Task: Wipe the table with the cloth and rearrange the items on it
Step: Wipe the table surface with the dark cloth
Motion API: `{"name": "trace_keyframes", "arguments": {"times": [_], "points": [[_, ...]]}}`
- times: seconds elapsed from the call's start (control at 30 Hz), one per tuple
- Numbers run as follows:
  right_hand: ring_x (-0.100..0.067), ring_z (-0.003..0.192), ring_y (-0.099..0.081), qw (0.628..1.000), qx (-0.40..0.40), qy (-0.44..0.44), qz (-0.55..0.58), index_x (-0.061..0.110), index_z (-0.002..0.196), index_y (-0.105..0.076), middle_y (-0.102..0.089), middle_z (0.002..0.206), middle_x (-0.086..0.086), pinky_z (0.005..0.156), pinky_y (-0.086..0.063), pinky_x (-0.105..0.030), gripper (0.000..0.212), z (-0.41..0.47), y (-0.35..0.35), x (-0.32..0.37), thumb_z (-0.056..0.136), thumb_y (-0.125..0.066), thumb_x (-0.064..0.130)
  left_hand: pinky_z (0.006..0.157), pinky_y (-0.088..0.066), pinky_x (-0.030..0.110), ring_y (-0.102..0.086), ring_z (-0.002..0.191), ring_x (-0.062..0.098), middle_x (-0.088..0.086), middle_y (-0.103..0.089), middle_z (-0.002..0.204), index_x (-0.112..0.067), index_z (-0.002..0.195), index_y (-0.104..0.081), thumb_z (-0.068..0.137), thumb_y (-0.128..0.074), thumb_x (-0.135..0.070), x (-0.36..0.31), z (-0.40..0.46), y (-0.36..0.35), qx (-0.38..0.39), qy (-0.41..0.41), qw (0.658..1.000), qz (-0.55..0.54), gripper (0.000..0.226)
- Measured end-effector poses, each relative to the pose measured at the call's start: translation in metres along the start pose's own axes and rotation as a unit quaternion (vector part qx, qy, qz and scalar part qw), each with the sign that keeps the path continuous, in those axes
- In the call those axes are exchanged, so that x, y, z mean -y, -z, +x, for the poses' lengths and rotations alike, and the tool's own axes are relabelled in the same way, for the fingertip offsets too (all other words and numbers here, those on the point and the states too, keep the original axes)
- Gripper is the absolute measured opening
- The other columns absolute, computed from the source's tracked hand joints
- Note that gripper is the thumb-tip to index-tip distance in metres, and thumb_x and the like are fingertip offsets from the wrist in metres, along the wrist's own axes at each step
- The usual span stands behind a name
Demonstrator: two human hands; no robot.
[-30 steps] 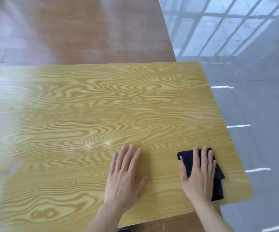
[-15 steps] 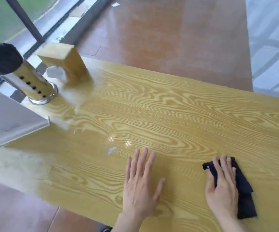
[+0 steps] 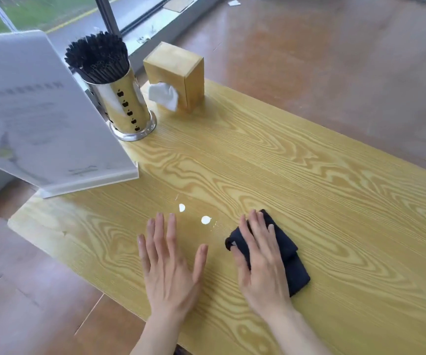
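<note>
A folded dark cloth [image 3: 289,254] lies on the yellow wood-grain table [image 3: 309,185] near its front edge. My right hand [image 3: 260,262] presses flat on the cloth, its thumb at the cloth's left edge. To the left, my left hand [image 3: 171,265] rests flat on the bare tabletop, fingers spread, holding nothing. At the table's far left end stand a white acrylic sign stand [image 3: 40,119], a shiny metal holder full of black chopsticks [image 3: 122,103] and a wooden tissue box [image 3: 181,73] with a tissue sticking out.
Two bright light spots [image 3: 194,213] show on the tabletop just beyond my hands. Brown floor surrounds the table. A window and a dark post [image 3: 107,14] lie beyond the left end.
The view has swung left, bringing the sign stand, chopstick holder and tissue box into sight. My right hand and the cloth have slid left along the table, closer to my left hand.
</note>
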State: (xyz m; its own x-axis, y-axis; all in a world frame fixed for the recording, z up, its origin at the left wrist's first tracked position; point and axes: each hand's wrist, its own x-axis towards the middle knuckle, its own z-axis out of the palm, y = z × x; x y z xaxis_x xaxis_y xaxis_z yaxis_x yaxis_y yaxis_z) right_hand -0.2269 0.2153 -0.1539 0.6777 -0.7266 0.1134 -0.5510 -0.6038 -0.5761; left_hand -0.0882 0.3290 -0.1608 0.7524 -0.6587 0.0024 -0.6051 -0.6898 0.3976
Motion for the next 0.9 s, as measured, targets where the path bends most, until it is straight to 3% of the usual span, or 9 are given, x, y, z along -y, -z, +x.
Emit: {"name": "trace_keyframes", "arguments": {"times": [0.17, 0.37, 0.77, 0.9], "points": [[-0.026, 0.159, 0.001, 0.980, 0.101, 0.049, -0.165, 0.031, 0.160, -0.024, -0.007, 0.172, -0.008, 0.124, -0.014, -0.060, 0.063, 0.001, 0.006, 0.012, 0.105, -0.027, 0.061, 0.126, -0.005, 0.047, 0.008, 0.157, 0.020, 0.009, -0.001, 0.171, -0.010, 0.161, -0.002, 0.097, -0.032, -0.063, -0.010, 0.008, -0.004, 0.001, 0.051, 0.999, 0.010, 0.088], [-0.026, 0.159, 0.002, 0.963, 0.151, 0.054, -0.216, 0.038, 0.161, -0.015, -0.002, 0.172, -0.006, 0.123, -0.019, -0.060, 0.064, -0.004, 0.006, 0.005, 0.103, -0.027, 0.064, 0.127, -0.003, 0.044, 0.012, 0.156, 0.017, 0.005, 0.000, 0.171, -0.009, 0.161, -0.002, 0.099, -0.020, -0.061, -0.003, 0.008, -0.001, 0.013, 0.032, 0.999, 0.023, 0.082], [-0.026, 0.159, 0.004, 0.966, 0.075, -0.047, -0.242, 0.036, 0.161, -0.015, -0.005, 0.172, -0.007, 0.124, -0.010, -0.061, 0.062, 0.065, 0.003, -0.016, 0.104, -0.023, 0.059, 0.126, -0.003, 0.043, 0.011, 0.156, 0.014, 0.003, -0.002, 0.171, -0.011, 0.161, -0.002, 0.100, -0.021, -0.059, -0.007, 0.004, 0.002, 0.020, 0.024, 1.000, 0.000, 0.080], [-0.027, 0.158, 0.008, 0.963, 0.084, -0.040, -0.253, 0.035, 0.162, -0.011, 0.000, 0.172, -0.008, 0.124, -0.009, -0.061, 0.062, 0.053, 0.003, -0.011, 0.104, -0.019, 0.057, 0.127, -0.002, 0.042, 0.012, 0.156, 0.014, 0.004, -0.001, 0.171, -0.011, 0.161, -0.001, 0.101, -0.020, -0.060, -0.007, 0.004, 0.001, 0.014, 0.020, 1.000, 0.000, 0.080]]}}
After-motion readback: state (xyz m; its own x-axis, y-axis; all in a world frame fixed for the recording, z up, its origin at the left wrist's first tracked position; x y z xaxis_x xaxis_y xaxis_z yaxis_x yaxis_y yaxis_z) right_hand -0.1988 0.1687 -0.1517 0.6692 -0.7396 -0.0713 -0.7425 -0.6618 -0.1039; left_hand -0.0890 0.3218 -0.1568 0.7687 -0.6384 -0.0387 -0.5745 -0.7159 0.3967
